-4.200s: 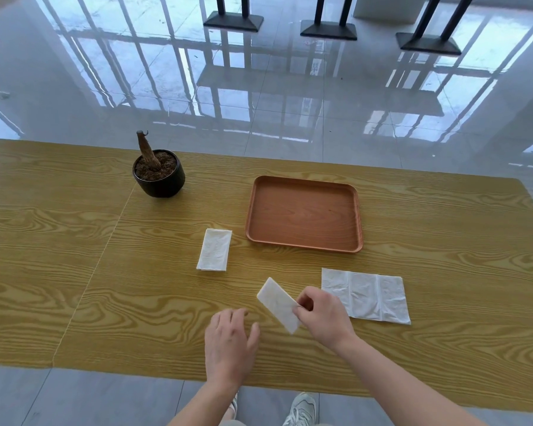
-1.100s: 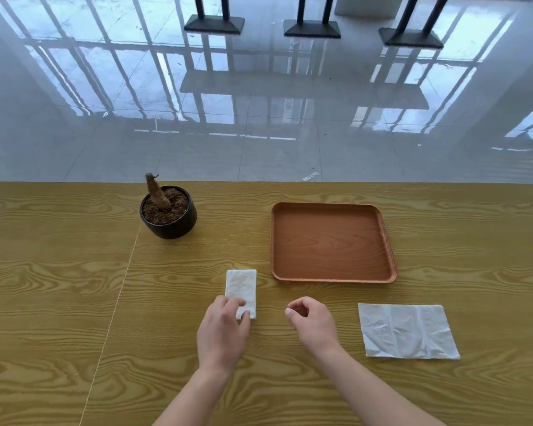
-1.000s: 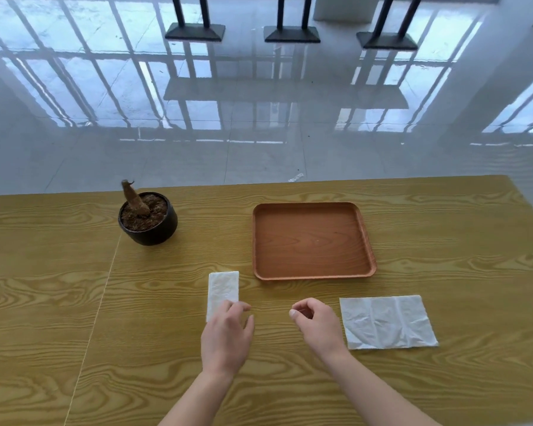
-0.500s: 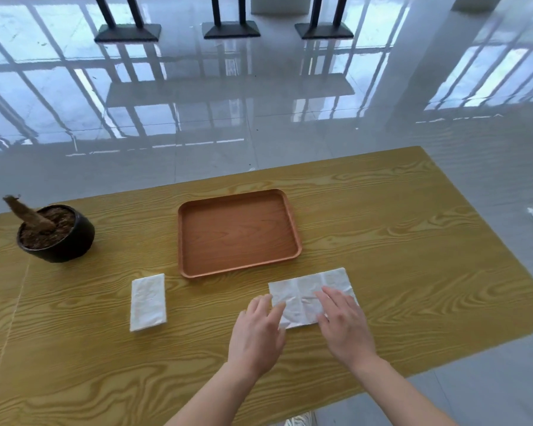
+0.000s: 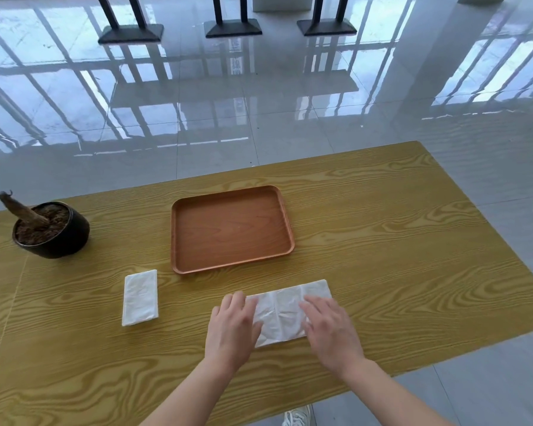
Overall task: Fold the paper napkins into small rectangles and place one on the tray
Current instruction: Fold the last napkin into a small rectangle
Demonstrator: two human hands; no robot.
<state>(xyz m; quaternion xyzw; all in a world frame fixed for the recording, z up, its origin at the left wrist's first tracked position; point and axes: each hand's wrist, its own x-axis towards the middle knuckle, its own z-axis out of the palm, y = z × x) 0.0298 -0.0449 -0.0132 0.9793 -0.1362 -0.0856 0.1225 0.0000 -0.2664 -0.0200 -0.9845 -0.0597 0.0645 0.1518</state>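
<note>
Wood-grain table (image 5: 397,256) carries the unfolded napkin (image 5: 285,312) at the tray's (image 5: 228,229) 6 o'clock. Left hand (image 5: 231,330) and right hand (image 5: 330,330) press its 9 and 3 o'clock ends, fingers straight, grasping nothing. Folded napkin (image 5: 140,298) lies at its 9 o'clock.

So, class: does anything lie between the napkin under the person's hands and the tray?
Nothing visible does. The left hand and right hand rest on the open napkin, and only bare table separates it from the tray just beyond. The folded napkin and plant pot sit off to the left, outside that path.
</note>
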